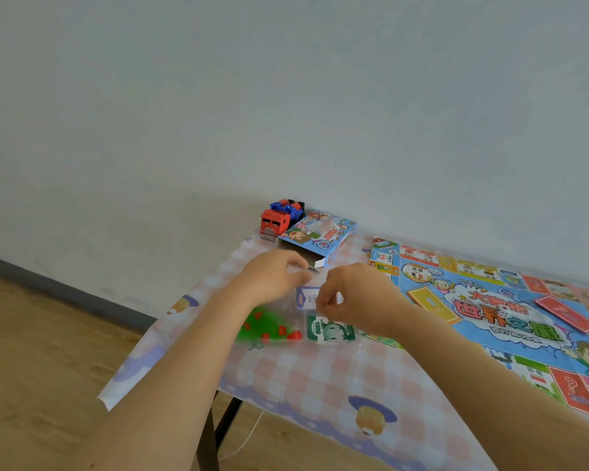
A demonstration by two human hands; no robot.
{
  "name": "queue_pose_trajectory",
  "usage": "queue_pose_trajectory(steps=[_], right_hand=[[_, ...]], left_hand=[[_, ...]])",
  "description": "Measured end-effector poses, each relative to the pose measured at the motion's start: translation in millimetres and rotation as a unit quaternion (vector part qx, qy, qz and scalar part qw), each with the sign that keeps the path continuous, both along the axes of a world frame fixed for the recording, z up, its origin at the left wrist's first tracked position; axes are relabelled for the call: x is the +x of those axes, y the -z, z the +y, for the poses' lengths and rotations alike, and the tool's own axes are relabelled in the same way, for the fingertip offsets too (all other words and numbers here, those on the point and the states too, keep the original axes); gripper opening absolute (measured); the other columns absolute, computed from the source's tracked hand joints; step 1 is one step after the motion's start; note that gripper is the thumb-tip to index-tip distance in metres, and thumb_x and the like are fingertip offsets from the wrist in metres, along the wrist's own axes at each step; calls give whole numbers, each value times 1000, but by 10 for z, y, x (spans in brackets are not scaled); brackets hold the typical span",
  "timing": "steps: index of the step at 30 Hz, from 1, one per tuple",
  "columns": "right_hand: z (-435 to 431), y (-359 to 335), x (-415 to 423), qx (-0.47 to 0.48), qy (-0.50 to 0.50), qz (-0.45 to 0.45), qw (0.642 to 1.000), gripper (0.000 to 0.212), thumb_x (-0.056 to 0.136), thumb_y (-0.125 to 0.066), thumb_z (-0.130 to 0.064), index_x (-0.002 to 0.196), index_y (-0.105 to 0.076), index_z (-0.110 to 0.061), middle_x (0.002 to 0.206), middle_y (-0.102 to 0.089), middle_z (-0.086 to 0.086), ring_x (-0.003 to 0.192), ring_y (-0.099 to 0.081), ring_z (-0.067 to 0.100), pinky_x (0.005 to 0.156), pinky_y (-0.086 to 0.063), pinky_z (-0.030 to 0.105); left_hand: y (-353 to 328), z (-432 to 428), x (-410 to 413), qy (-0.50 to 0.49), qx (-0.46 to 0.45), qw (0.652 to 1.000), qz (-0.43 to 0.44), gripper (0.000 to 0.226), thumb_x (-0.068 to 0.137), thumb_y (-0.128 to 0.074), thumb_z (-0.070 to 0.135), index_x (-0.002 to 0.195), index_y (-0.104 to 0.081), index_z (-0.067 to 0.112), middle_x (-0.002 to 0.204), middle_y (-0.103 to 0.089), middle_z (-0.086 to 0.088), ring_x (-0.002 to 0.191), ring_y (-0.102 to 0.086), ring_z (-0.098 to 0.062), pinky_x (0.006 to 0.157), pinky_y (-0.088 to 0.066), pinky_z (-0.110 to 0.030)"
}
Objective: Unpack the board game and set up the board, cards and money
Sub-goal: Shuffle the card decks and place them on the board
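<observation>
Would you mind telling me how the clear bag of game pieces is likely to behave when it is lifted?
The clear bag looks thin and crumpled, so probably floppy. The green and red pieces inside seem small and loose, so they would likely slide and bunch at the lowest point. It is probably light.

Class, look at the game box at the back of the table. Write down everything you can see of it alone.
The game box is a flat cardboard carton, mostly blue, printed with cartoon figures. It lies on its broad side on the checked tablecloth, near the wall. The end facing the person is open, with a flap folded out and a plain brown inside showing. A red and blue toy truck stands right beside its far-left corner; whether they touch is unclear. Neither hand touches it.
</observation>
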State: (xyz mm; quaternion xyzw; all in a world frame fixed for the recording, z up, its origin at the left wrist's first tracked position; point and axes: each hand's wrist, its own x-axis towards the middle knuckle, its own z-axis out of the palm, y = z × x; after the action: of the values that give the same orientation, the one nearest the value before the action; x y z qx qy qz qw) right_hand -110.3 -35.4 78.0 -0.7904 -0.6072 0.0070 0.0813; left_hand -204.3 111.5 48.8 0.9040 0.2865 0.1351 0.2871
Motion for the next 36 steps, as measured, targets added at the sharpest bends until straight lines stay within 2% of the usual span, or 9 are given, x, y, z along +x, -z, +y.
queue_pose_trajectory(steps=[4,9,13,17,21,23,28,32,36], right_hand=[[-26,11,90,-8,7,-14,1000,19,87,-56,-24,87,-74,-30,93,-66,-5,87,-59,18,74,-53,38],[-46,81,229,27,29,-6,999,12,88,-61,-30,90,-73,-31,96,-62,-7,83,-57,15,69,-47,31],[-77,158,356,164,121,68,977,14,83,-68,-33,96,-70,-31,97,-59,-9,79,-54,10,66,-42,26],[-91,178,428,239,235,143,931,20,86,-63,-29,103,-65,-22,93,-63,-4,83,-60,16,68,-44,27],[-6,214,391,213,264,344,876,22,84,-65,-28,102,-54,-20,84,-65,-1,75,-70,20,80,-56,42],[37,249,385,215,274,392,851,22,83,-67,-23,99,-53,-20,81,-66,1,70,-72,21,80,-56,45],[92,291,384,212,281,385,853,20,82,-67,-19,99,-57,-19,94,-65,2,77,-66,21,81,-55,41],[139,260,391,225,266,380,857,22,86,-62,-15,108,-61,-21,99,-63,-1,60,-58,10,57,-49,24],[169,259,394,226,229,365,874,29,88,-64,-19,116,-64,-24,111,-64,1,75,-60,10,55,-46,17]], left_hand=[[4,7,92,39,-8,997,62,26,90,-56,43,102,-67,23,107,-66,4,95,-59,-11,86,-48,-32],[-21,5,178,4,-26,998,65,31,92,-55,34,85,-68,7,77,-60,-7,68,-49,-19,62,-34,-30],[10,98,187,-47,-46,996,63,29,94,-51,32,80,-65,11,80,-62,-13,66,-51,-21,63,-37,-31],[26,131,161,-95,-142,985,11,33,94,-50,25,98,-67,-3,87,-67,-23,62,-52,-24,58,-38,-27],[31,36,130,-128,-299,943,-71,21,94,-50,18,89,-66,7,70,-61,-10,45,-53,-17,43,-41,-20],[40,-19,117,-139,-376,910,-108,20,93,-48,16,84,-65,11,62,-58,-8,37,-50,-12,38,-40,-16],[106,-119,119,-123,-480,856,-145,23,91,-46,17,97,-65,6,63,-66,-8,44,-56,-14,41,-46,-20],[122,-151,137,-107,-519,833,-158,26,89,-46,15,107,-62,7,76,-70,-12,57,-67,-20,47,-51,-25],[98,-166,206,-100,-559,798,-202,17,90,-50,12,102,-62,8,81,-70,-13,62,-68,-21,51,-56,-29]])
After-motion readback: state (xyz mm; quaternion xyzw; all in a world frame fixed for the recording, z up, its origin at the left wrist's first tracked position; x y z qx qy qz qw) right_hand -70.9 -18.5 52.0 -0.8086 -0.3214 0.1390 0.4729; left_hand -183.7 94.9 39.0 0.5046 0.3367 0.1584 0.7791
